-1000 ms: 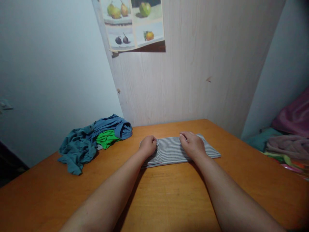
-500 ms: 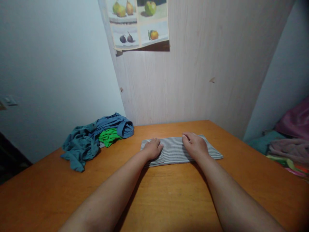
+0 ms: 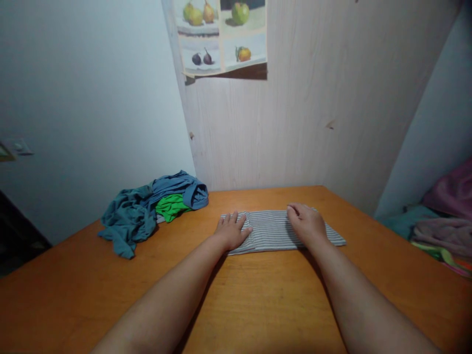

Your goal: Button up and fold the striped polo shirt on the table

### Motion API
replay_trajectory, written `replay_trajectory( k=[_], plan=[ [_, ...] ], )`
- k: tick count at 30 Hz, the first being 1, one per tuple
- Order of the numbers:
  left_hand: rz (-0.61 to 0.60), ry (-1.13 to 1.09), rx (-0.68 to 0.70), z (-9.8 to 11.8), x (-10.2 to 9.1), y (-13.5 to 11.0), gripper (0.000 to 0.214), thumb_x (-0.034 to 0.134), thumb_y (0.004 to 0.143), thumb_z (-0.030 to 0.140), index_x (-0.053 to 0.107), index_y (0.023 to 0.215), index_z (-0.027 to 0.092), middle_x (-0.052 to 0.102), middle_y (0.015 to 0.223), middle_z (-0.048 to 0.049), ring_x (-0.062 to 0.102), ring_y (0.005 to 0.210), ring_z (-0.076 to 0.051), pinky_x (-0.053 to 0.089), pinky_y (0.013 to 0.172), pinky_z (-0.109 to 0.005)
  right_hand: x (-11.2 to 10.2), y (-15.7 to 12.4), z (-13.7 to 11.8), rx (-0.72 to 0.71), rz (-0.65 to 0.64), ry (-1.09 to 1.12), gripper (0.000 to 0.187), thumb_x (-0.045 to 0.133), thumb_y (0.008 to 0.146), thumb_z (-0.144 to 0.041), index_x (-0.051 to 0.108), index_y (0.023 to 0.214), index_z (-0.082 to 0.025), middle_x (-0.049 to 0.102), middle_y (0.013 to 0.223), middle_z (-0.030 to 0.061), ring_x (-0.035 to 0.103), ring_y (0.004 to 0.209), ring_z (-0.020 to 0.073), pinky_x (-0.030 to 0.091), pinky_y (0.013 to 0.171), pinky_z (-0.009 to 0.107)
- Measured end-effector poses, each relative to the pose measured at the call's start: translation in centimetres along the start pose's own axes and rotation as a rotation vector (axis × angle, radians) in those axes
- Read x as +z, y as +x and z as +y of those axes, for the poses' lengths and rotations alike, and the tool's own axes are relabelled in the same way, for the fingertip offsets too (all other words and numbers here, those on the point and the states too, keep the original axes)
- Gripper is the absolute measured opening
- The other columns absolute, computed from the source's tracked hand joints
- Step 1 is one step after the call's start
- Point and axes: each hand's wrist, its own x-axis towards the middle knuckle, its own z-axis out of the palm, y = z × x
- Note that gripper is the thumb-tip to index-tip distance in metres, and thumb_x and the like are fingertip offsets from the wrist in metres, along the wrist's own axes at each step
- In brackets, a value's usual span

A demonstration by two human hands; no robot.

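Note:
A folded grey-and-white striped cloth (image 3: 271, 230) lies flat on the orange wooden table (image 3: 258, 300), near its far edge. My left hand (image 3: 231, 231) rests palm-down on the cloth's left end, fingers stretched out and slightly apart. My right hand (image 3: 307, 223) lies on the right half of the cloth with its fingers curled down against the fabric. Both forearms reach in from the bottom of the view.
A heap of crumpled clothes (image 3: 147, 209), blue and teal with a bright green piece, sits at the table's far left. A wood-grain panel (image 3: 295, 113) with a fruit poster (image 3: 223, 34) stands behind. More fabrics (image 3: 438, 226) are piled off the table at right.
My left hand went from a fist at the cloth's left end to flat with spread fingers, and the bunched end now lies smooth. The right hand stayed in place.

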Motion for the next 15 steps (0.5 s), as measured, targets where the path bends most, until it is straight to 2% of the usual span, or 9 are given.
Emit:
replay_trajectory(
  k=[5, 9, 12, 15],
  plan=[
    [0.028, -0.053, 0.095, -0.8, -1.8, -2.2, 0.069, 0.023, 0.097, 0.066, 0.035, 0.153, 0.028, 0.026, 0.164, -0.0127, 0.020, 0.150, -0.039, 0.019, 0.118, -0.060, -1.3, 0.6, 1.1, 0.195, 0.055, -0.043, 0.038, 0.041, 0.097, -0.036, 0.073, 0.113, -0.021, 0.074, 0.111, 0.0095, 0.067, 0.102, 0.0240, 0.046, 0.082, 0.031],
    [0.033, -0.101, 0.143, -2.0, -2.6, -4.8, 0.062, 0.026, 0.100, 0.060, 0.041, 0.149, 0.027, 0.028, 0.164, -0.0114, 0.020, 0.151, -0.035, 0.022, 0.119, -0.057, -2.9, 1.0, 3.5, 0.434, 0.105, -0.165, 0.046, 0.033, 0.099, -0.038, 0.069, 0.124, -0.022, 0.071, 0.118, 0.0129, 0.065, 0.107, 0.0279, 0.047, 0.084, 0.035],
    [0.059, -0.142, 0.113, -2.7, -2.3, -6.1, 0.061, 0.026, 0.101, 0.057, 0.039, 0.151, 0.026, 0.028, 0.164, -0.0112, 0.020, 0.152, -0.032, 0.022, 0.120, -0.056, -3.6, 1.0, 5.4, 0.600, 0.016, -0.236, 0.050, 0.032, 0.097, -0.039, 0.065, 0.131, -0.020, 0.066, 0.126, 0.0166, 0.063, 0.113, 0.0315, 0.048, 0.087, 0.040],
    [0.086, -0.168, 0.103, -3.1, -1.5, -6.6, 0.060, 0.028, 0.101, 0.055, 0.040, 0.151, 0.024, 0.030, 0.163, -0.0115, 0.022, 0.151, -0.032, 0.021, 0.119, -0.059, -3.6, 0.8, 6.7, 0.679, -0.090, -0.274, 0.053, 0.042, 0.093, -0.046, 0.065, 0.130, -0.018, 0.065, 0.127, 0.0214, 0.062, 0.114, 0.0363, 0.050, 0.088, 0.046]
  ],
)
